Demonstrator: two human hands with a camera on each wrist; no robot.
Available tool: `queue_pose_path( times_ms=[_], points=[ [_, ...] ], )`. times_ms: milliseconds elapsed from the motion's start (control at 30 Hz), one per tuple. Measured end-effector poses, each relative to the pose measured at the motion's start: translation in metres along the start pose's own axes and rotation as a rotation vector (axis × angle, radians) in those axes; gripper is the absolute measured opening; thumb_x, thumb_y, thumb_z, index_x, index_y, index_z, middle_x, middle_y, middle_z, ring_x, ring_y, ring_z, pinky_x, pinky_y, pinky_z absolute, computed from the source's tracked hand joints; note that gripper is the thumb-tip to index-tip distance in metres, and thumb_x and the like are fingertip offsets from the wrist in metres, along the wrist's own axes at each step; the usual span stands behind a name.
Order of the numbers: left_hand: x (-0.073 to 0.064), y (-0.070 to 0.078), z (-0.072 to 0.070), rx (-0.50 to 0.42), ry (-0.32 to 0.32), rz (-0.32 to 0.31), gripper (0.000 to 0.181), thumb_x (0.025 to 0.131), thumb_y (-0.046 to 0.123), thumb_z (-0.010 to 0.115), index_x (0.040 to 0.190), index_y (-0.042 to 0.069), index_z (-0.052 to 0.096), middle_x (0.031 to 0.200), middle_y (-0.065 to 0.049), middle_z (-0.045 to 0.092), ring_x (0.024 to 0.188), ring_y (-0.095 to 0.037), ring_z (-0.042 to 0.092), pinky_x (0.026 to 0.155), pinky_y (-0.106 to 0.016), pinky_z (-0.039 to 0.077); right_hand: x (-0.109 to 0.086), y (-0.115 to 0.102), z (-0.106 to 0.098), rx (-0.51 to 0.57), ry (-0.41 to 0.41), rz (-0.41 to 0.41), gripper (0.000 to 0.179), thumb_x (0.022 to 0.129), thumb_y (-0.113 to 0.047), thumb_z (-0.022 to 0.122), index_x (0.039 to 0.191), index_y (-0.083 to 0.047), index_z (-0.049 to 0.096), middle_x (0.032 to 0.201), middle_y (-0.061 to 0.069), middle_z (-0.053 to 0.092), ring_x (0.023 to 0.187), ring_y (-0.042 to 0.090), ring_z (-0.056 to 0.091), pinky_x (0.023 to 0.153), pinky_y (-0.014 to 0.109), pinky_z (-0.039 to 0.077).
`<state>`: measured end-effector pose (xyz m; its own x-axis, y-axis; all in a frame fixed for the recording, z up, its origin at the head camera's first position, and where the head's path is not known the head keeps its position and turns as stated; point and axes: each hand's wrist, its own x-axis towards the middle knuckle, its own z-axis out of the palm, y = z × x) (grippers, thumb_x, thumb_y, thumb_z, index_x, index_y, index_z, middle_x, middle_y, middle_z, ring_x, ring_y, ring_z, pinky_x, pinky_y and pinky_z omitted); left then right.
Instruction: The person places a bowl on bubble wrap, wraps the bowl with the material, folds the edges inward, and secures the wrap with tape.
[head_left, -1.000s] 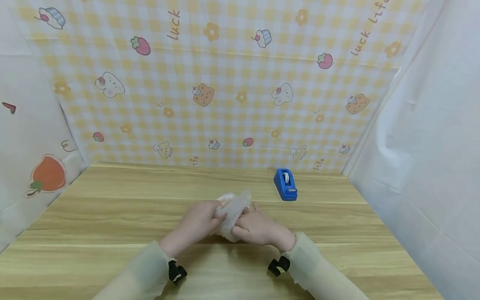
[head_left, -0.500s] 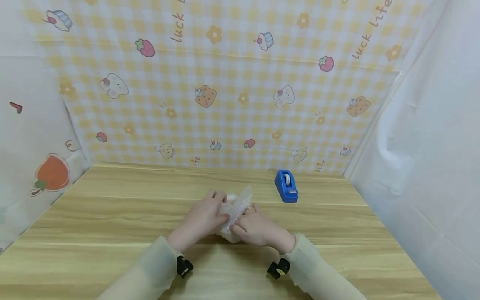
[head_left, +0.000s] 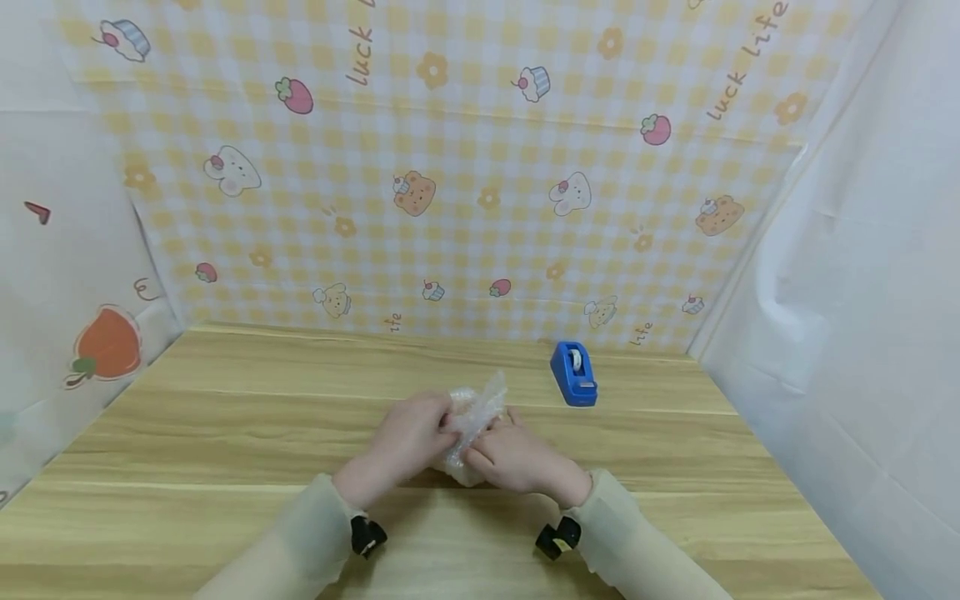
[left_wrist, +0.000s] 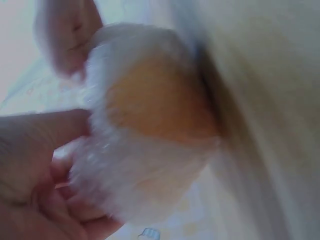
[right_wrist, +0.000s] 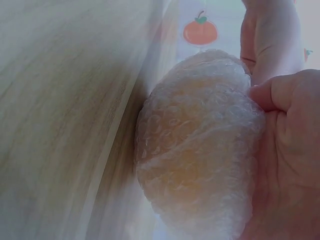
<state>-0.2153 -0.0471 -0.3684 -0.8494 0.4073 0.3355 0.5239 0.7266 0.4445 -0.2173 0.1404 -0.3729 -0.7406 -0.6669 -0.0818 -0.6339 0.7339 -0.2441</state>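
A rounded, orange-tan object (left_wrist: 155,102) is wrapped in clear bubble wrap (head_left: 478,418), on the wooden table between both hands. Its exact kind is hidden by the wrap. My left hand (head_left: 405,435) holds the wrap from the left, thumb on top and fingers curled around the far side. From the right, my right hand (head_left: 521,457) grips the bundle, its thumb pressing on the wrap's edge in the right wrist view. A loose flap of bubble wrap stands up between the hands. In the left wrist view, part of the orange surface shows with little wrap over it.
A blue tape dispenser (head_left: 574,375) with a roll of tape stands on the wooden table (head_left: 225,417) behind and right of the hands. A yellow-checked printed sheet (head_left: 465,242) rises along the back edge; white sheets hang at both sides.
My left hand lifts its fingers slightly, then settles back onto the wrap, a little further right. The right hand stays nearly still. The head view shifts slightly.
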Motion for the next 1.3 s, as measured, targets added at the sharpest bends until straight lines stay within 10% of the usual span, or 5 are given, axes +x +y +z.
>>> queue_pose_path(
  times_ms=[267, 567, 800, 967, 1300],
  points=[
    [0.001, 0.003, -0.021, -0.126, -0.186, 0.044, 0.01, 0.09, 0.017, 0.068, 0.086, 0.012, 0.076, 0.08, 0.007, 0.067, 0.066, -0.006, 0.053, 0.064, -0.028, 0.047, 0.002, 0.004, 0.001, 0.001, -0.014, -0.004, 0.042, 0.104, -0.035, 0.03, 0.083, -0.025, 0.065, 0.12, -0.003, 0.065, 0.126, 0.028, 0.046, 0.109, 0.064, 0.016],
    [0.002, 0.004, -0.003, 0.041, -0.096, 0.05, 0.018, 0.089, 0.022, 0.07, 0.071, 0.018, 0.068, 0.062, 0.012, 0.055, 0.057, -0.006, 0.046, 0.055, -0.028, 0.042, 0.0, 0.003, 0.001, 0.007, -0.019, 0.008, 0.044, 0.104, -0.037, 0.033, 0.122, -0.015, 0.068, 0.141, 0.001, 0.051, 0.14, 0.027, 0.031, 0.109, 0.066, 0.014],
    [0.002, 0.002, 0.007, 0.122, -0.027, 0.045, 0.026, 0.088, 0.022, 0.07, 0.067, 0.019, 0.054, 0.057, 0.011, 0.045, 0.051, -0.008, 0.04, 0.048, -0.026, 0.036, -0.001, 0.001, -0.004, 0.058, 0.004, -0.006, 0.037, 0.103, -0.037, 0.043, 0.079, -0.023, 0.067, 0.108, -0.006, 0.069, 0.13, 0.02, 0.043, 0.108, 0.068, 0.014],
    [0.005, 0.001, 0.011, 0.135, -0.001, 0.044, 0.022, 0.087, 0.019, 0.07, 0.071, 0.019, 0.054, 0.059, 0.011, 0.044, 0.052, -0.008, 0.04, 0.047, -0.025, 0.036, -0.001, 0.004, -0.008, 0.134, 0.081, -0.012, 0.036, 0.097, -0.032, 0.058, 0.063, -0.023, 0.061, 0.054, -0.014, 0.05, 0.068, 0.006, 0.054, 0.11, 0.066, 0.011],
    [0.013, 0.005, 0.011, 0.143, -0.103, -0.068, 0.03, 0.088, 0.018, 0.069, 0.062, 0.018, 0.052, 0.055, 0.006, 0.045, 0.051, -0.011, 0.04, 0.047, -0.026, 0.035, -0.006, -0.002, -0.012, -0.077, 0.352, -0.032, 0.022, 0.08, -0.039, 0.078, 0.073, -0.019, 0.072, 0.087, -0.01, 0.067, 0.086, 0.008, 0.061, 0.109, 0.063, 0.023]
  ],
)
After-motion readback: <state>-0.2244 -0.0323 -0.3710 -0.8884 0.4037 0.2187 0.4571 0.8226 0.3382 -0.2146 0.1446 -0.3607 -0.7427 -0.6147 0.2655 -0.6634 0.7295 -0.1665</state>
